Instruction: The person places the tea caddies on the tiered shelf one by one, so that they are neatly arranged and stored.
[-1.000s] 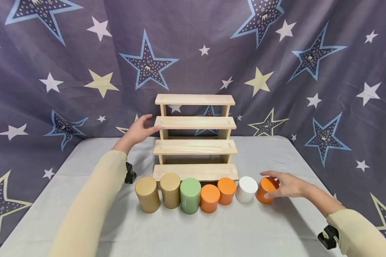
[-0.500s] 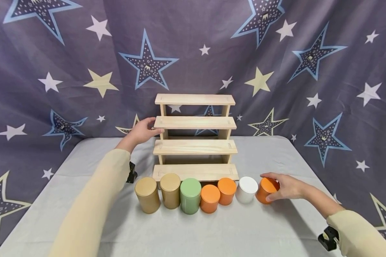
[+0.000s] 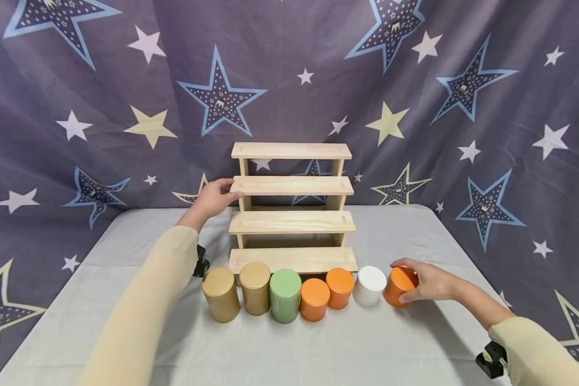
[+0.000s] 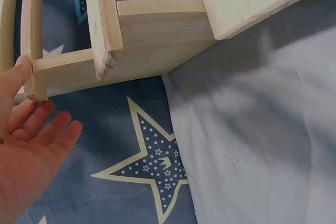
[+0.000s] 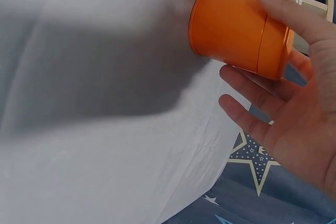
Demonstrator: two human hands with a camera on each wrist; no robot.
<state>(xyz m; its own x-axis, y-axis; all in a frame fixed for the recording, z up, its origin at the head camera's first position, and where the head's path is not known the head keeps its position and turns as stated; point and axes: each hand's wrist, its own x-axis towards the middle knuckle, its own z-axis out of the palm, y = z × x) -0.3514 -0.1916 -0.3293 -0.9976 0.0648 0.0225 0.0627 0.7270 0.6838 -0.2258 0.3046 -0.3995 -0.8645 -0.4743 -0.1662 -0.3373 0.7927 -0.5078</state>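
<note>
A pale wooden tiered shelf (image 3: 291, 221) stands at the middle of the table. My left hand (image 3: 212, 198) holds the left end of its second board from the top; in the left wrist view the thumb lies on one face of that board (image 4: 32, 30) and the fingers curl behind it. Far right in the row of tins, my right hand (image 3: 429, 281) grips an orange tin (image 3: 399, 287) near its lid. The right wrist view has the thumb on one side of this orange tin (image 5: 231, 30) and fingers on the other.
Left of the held tin, a row runs along the shelf's front: a white tin (image 3: 369, 287), two orange tins, a green tin (image 3: 285, 297) and two gold tins. A grey cloth (image 3: 280, 354) covers the table. Behind hangs a star-patterned curtain (image 3: 280, 64).
My left hand has moved slightly right and closed on the end of the board. My right hand's fingers have drawn in a little around the orange tin, which stays in place.
</note>
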